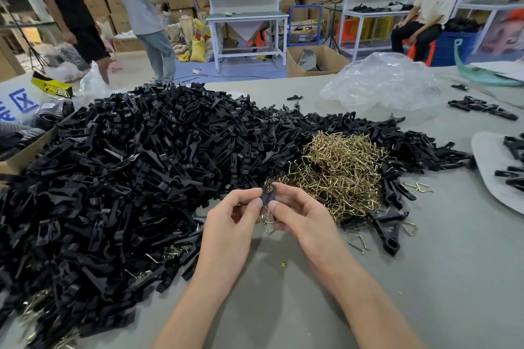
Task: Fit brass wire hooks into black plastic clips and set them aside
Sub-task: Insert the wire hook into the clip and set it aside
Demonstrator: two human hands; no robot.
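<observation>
A heap of black plastic clips (127, 178) covers the left of the grey table (439, 263). In front of it the left hand (232, 224) and right hand (300, 218) both pinch one black clip (267, 193) between thumbs and fingertips, raised above the tabletop. The pile of brass wire hooks (340, 170) lies just to the right.

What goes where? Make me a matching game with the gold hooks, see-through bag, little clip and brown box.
1 brass hook pile
2 clear plastic bag
3 single black clip
4 cardboard box

A on the floor beyond the table
B pinched between left hand and right hand
C crumpled at the table's far side
D beside the big clip heap

Pairs: 1-D, 2-C, 3-B, 4-A
</observation>
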